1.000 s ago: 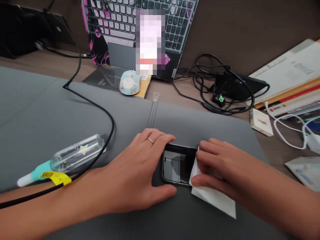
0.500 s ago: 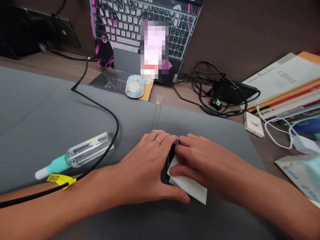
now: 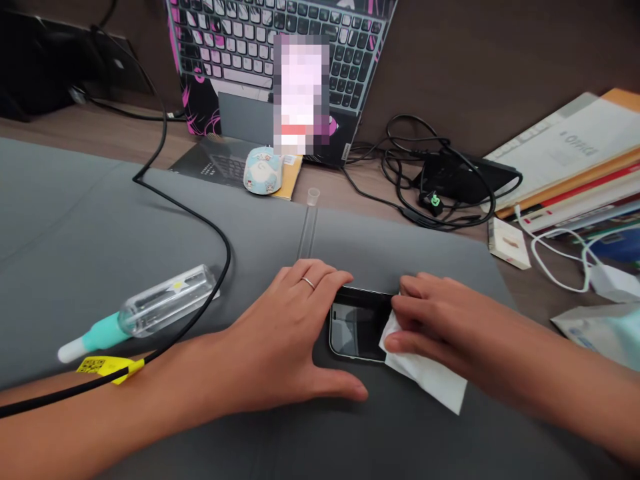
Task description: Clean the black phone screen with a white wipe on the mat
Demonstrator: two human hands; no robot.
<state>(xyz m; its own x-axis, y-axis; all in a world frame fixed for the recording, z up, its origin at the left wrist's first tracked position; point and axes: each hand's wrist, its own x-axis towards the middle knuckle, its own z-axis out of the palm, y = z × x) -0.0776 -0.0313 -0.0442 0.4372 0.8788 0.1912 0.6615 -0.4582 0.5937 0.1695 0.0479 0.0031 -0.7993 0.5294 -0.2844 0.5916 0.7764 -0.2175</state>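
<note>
A smartphone (image 3: 357, 331) lies flat on the grey desk mat, its dark screen facing up and its right part covered. Against its left end rests my left hand (image 3: 295, 327), fingertips at the far corner and thumb stretched out apart on the near side; it grips nothing. My right hand (image 3: 435, 313) is closed on a white tissue (image 3: 430, 377), pressed over the right part of the screen. One end of the tissue hangs loose onto the mat. To the left lies a clear bottle (image 3: 167, 303) with a teal collar and white cap.
A black cable (image 3: 225, 240) with a yellow tag crosses my left forearm. Behind stand a laptop (image 3: 240, 40), a patterned mouse (image 3: 263, 172) and a blurred-out upright patch. Coiled cables (image 3: 445, 220), a small white box (image 3: 509, 243) and books (image 3: 575, 153) sit at the right.
My right hand has moved to the right with the tissue, uncovering the left part of the phone's screen. The left hand has stayed at the phone's end. The view has shifted slightly.
</note>
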